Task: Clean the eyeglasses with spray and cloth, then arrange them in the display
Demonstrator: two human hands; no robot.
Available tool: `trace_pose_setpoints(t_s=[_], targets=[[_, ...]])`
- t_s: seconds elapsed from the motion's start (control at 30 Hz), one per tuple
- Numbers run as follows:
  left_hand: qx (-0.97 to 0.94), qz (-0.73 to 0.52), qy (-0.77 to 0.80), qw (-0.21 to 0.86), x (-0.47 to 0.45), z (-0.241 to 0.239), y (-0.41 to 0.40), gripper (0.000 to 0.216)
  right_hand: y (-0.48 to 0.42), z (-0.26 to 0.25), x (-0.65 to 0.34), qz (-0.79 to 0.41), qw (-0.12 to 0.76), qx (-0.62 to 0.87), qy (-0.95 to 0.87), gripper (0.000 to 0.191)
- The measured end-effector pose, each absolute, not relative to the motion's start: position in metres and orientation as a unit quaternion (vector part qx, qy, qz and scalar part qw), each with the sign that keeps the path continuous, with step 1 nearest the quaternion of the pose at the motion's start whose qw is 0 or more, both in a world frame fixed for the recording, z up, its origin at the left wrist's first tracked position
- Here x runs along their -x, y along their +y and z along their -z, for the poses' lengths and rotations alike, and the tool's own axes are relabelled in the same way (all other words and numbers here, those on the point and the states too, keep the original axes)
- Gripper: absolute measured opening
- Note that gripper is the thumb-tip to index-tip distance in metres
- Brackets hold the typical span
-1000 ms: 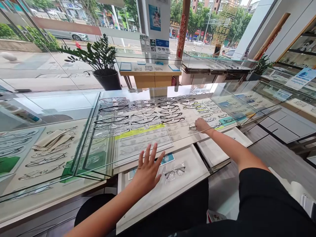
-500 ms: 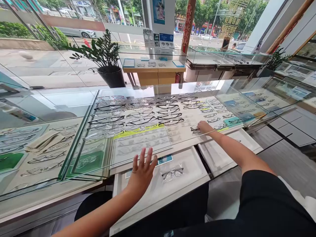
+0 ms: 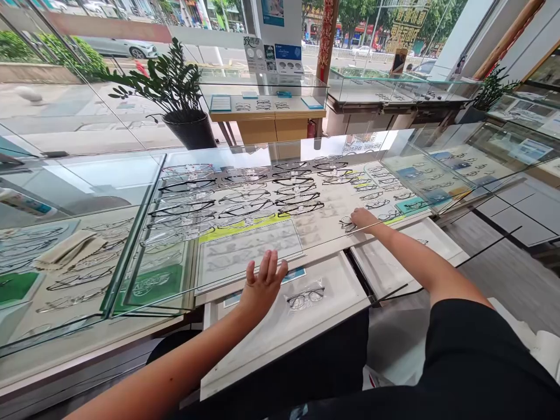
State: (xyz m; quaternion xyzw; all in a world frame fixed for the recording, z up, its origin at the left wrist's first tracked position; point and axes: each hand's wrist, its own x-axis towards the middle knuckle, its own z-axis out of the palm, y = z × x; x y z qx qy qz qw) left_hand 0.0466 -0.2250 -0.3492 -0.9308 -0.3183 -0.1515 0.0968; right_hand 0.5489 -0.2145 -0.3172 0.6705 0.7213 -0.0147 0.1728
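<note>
Left hand (image 3: pixel 261 287): your fingers spread, above the tray's (image 3: pixel 335 280) rear edge.
Right hand (image 3: pixel 364 219): on glasses (image 3: pixel 347 223) at the case's (image 3: pixel 394 221) front edge; your finger grip cannot be told.

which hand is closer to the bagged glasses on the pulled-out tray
Left. The left hand is open just left of the bagged glasses on the tray; the right hand is farther off, up inside the glass case.

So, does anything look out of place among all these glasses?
One bagged pair of glasses lies alone, slightly askew, on the pulled-out white tray by the left hand, apart from the neat rows under glass. Nothing looks spilled or broken.
</note>
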Motion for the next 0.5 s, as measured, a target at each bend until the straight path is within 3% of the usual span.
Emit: trace_pose_setpoints(t_s=[0.27,0.5], targets=[[0.892,0.306,-0.217,0.251,-0.050,0.346,-0.215,0.065,-0.227,0.328,-0.562,-0.007,0.186,-0.688,0.701,0.023],[0.879,0.346,-0.195,0.264,-0.057,0.336,-0.214,0.061,-0.233,0.340,-0.571,-0.019,0.168,-0.694,0.700,0.034]])
